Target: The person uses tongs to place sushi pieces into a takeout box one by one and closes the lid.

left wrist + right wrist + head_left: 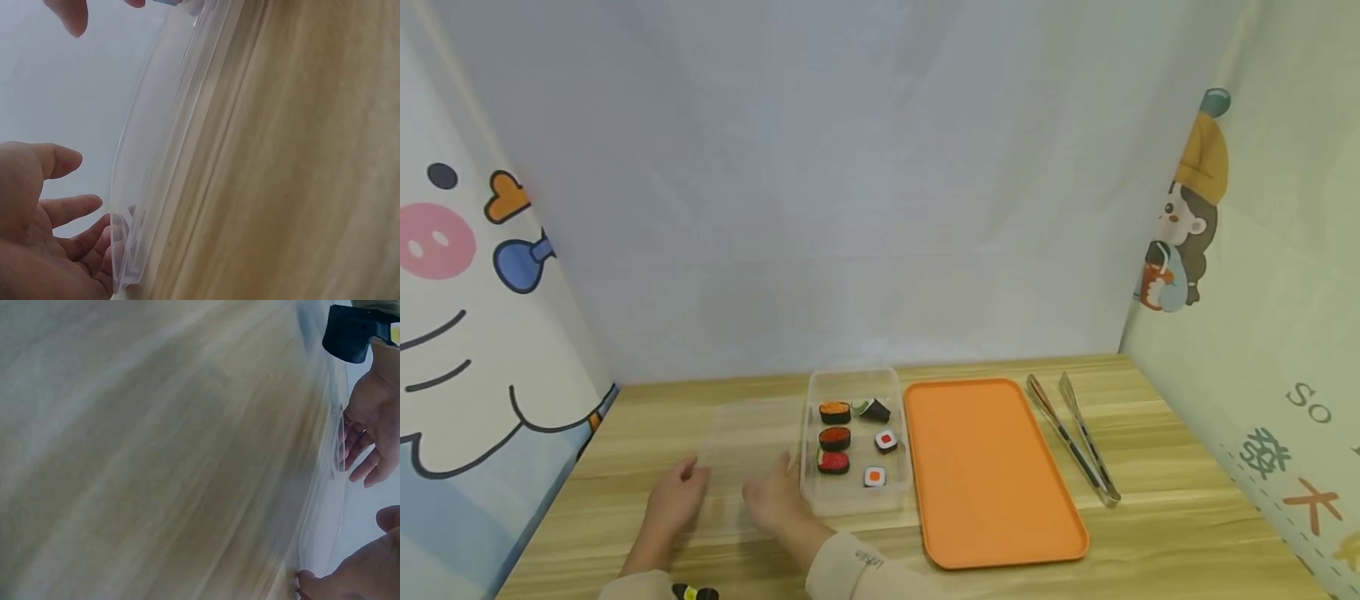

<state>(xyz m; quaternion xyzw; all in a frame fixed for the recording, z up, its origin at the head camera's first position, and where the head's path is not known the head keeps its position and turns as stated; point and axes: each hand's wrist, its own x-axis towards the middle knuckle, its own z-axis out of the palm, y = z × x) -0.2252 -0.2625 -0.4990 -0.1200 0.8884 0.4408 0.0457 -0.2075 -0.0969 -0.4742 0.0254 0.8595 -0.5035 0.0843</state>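
Observation:
A clear, shallow plastic lid (748, 437) lies on the wooden table, left of a clear plastic box (859, 500). My left hand (676, 498) is at the lid's near left edge; in the left wrist view its fingers are loosely bent, with the lower fingertips against the lid's rim (117, 250). Along the lid's right side, my right hand (780, 500) reaches with fingers extended, and in the right wrist view one fingertip meets the rim. Inside the box sit several toy sushi pieces: gunkan with orange and red toppings (834, 437), white rolls (875, 476) and a dark cone-shaped roll (876, 410).
An orange tray (992, 475) lies right of the box, close beside it. Beyond it rest metal tongs (1081, 446), spread apart at the far end. A pale cloth backdrop (865, 208) rises behind the table, with printed curtains (1255, 350) at the sides.

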